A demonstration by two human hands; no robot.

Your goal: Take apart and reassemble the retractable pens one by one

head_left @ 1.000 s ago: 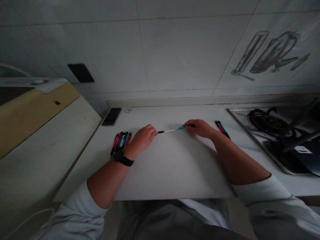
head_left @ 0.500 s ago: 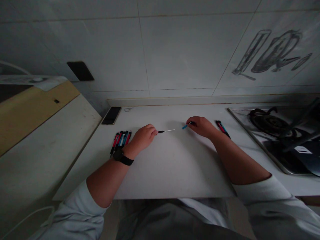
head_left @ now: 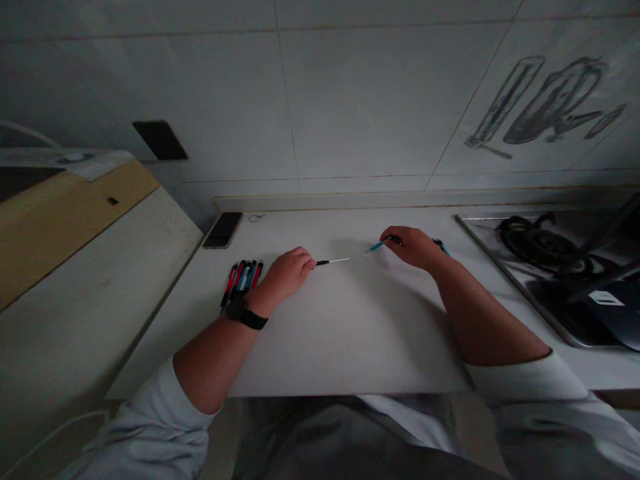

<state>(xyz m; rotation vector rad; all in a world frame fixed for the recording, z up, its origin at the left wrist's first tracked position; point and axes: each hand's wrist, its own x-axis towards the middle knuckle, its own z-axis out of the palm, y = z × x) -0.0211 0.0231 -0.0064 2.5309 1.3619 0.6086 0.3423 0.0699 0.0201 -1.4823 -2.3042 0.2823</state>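
Note:
My left hand (head_left: 289, 273), with a dark watch on its wrist, is closed on a black pen part (head_left: 323, 263). A thin white refill (head_left: 340, 260) sticks out of that part towards the right. Across a small gap, my right hand (head_left: 413, 247) pinches a blue pen barrel (head_left: 377, 246), its pale tip slanting down to the left. The two pen pieces are apart. Beside my left wrist lie several red, blue and black pens (head_left: 242, 277). Behind my right hand more pens (head_left: 441, 246) show only in part.
A phone (head_left: 223, 231) rests at the back left of the white counter (head_left: 345, 340), near a small ring (head_left: 257, 218). To the right is a gas stove (head_left: 543, 250) with a metal rim. A pale cabinet (head_left: 100, 267) borders the left side.
My right hand has moved right and slightly back, and more of the blue barrel shows. It now covers most of the pens on the right. My left hand has stayed in place.

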